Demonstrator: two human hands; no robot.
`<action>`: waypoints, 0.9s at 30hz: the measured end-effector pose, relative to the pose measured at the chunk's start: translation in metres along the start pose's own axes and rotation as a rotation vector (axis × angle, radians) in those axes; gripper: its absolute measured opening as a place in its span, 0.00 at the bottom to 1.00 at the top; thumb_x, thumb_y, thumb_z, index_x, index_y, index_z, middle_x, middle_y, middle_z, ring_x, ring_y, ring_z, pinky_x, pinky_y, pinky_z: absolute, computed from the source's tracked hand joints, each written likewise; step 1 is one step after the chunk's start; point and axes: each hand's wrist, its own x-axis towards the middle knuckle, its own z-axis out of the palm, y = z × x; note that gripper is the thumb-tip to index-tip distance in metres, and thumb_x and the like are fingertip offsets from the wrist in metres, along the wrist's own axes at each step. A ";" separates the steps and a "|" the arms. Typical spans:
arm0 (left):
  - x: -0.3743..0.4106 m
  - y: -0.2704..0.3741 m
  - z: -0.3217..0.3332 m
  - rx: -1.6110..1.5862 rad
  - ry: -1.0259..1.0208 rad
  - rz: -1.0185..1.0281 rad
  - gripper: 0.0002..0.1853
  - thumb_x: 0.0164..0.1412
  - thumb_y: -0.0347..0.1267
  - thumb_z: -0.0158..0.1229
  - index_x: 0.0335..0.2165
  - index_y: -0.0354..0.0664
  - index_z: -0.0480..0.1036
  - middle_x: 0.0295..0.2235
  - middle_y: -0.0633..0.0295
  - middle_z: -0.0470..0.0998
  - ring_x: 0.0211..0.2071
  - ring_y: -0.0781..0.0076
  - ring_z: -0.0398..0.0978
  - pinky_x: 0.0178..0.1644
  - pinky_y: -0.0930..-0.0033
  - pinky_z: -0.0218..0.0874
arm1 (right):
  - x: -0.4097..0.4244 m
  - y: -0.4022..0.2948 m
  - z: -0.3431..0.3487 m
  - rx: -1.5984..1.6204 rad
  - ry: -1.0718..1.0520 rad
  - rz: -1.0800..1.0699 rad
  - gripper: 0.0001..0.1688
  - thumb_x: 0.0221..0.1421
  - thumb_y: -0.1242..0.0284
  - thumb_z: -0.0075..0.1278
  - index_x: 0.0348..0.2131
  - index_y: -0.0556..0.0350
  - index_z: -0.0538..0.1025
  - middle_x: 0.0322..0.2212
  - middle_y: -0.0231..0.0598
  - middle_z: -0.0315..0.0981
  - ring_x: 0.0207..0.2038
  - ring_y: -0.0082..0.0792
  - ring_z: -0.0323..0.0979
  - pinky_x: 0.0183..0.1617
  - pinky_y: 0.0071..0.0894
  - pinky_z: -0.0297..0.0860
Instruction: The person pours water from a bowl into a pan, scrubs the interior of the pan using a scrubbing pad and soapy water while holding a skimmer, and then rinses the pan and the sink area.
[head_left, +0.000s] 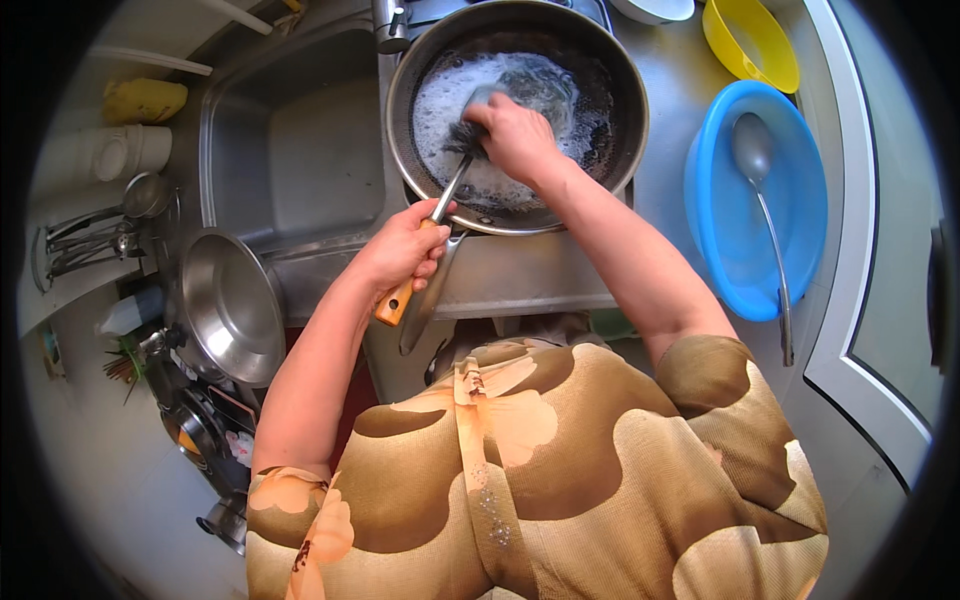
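My left hand (405, 247) grips a kitchen utensil by its orange wooden handle (395, 302). The utensil's metal shank (453, 187) slants up over the rim of a large dark pan (637, 127), and its working end is hidden. In my right hand (517, 135) is a scrubber (466, 136), pressed around the far end of the utensil; it is blurred, so its exact kind is unclear. White suds and water (442, 94) cover much of the pan's bottom. The pan's long metal handle (427, 300) points towards me, beneath the utensil.
A stainless steel sink (322, 150) lies left of the pan, with a faucet (391, 26) behind. Near its front left corner sits a steel bowl (232, 307). At right, a blue plastic basin (705, 187) holds a long metal ladle (752, 146); a yellow bowl (750, 45) stands behind it.
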 end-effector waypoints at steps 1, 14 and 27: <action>0.000 0.001 -0.001 -0.001 -0.001 0.000 0.22 0.61 0.29 0.46 0.55 0.49 0.60 0.21 0.72 0.60 0.13 0.89 0.52 0.13 0.84 0.48 | -0.006 0.004 0.000 -0.008 -0.048 -0.025 0.18 0.46 0.77 0.47 0.38 0.38 0.77 0.33 0.44 0.71 0.33 0.48 0.75 0.38 0.43 0.72; -0.001 -0.001 -0.003 0.003 -0.011 0.000 0.22 0.62 0.30 0.46 0.55 0.48 0.60 0.21 0.73 0.60 0.13 0.89 0.53 0.14 0.84 0.47 | 0.000 0.027 -0.018 -0.150 -0.159 0.134 0.19 0.46 0.76 0.48 0.40 0.39 0.77 0.36 0.43 0.72 0.38 0.47 0.74 0.42 0.44 0.70; -0.006 0.000 -0.002 -0.031 -0.044 -0.032 0.22 0.62 0.29 0.47 0.55 0.49 0.60 0.21 0.73 0.60 0.12 0.89 0.52 0.13 0.85 0.48 | 0.017 0.046 -0.024 -0.158 0.082 0.250 0.18 0.49 0.75 0.47 0.40 0.39 0.77 0.36 0.47 0.71 0.37 0.49 0.74 0.42 0.46 0.70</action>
